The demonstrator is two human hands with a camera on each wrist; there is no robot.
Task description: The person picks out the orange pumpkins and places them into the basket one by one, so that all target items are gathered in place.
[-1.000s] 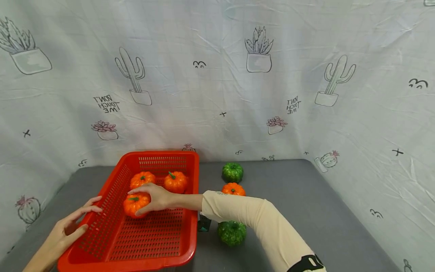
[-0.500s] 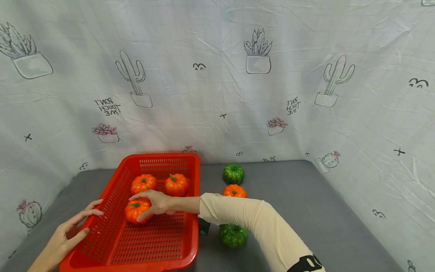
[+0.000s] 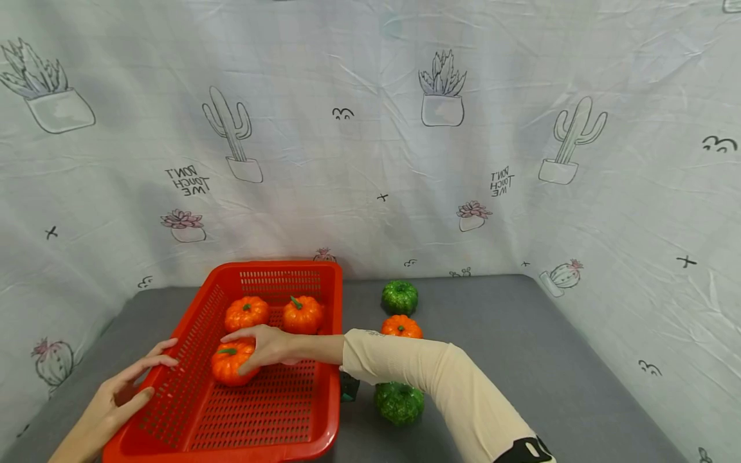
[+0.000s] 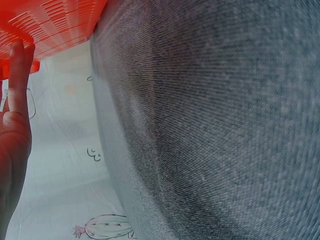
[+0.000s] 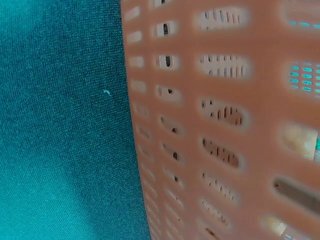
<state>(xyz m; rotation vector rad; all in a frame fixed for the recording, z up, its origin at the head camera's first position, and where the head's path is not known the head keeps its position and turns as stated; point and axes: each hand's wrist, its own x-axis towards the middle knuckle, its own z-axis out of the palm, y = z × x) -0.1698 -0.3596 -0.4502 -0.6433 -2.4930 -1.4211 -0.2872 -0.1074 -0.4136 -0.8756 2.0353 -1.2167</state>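
Observation:
Inside a red slotted plastic basket (image 3: 255, 415), my right hand (image 3: 269, 345) holds a ribbed orange toy pumpkin (image 3: 227, 368) with a green stem. The fingers reach over its far side and the thumb lies along its right side. Two other orange pumpkins, one at the left (image 3: 247, 313) and one at the right (image 3: 303, 315), sit farther back in the basket. My left hand (image 3: 116, 392) rests with fairly straight fingers on the basket's left rim. In the left wrist view, fingertips touch the outer wall (image 4: 55, 25). The right wrist view shows mostly the basket's slotted side (image 5: 190, 130).
Right of the basket on the grey tabletop (image 3: 492, 334) stand a green pumpkin (image 3: 399, 297), an orange pumpkin (image 3: 401, 326) and a nearer green pumpkin (image 3: 399, 403). My sleeved right forearm crosses above this row. A cactus-print curtain (image 3: 370, 141) hangs behind the table.
The pumpkin in my right hand has come slightly down and toward me in the basket. My right thumb has shifted rightward along it. The left hand stays at the rim.

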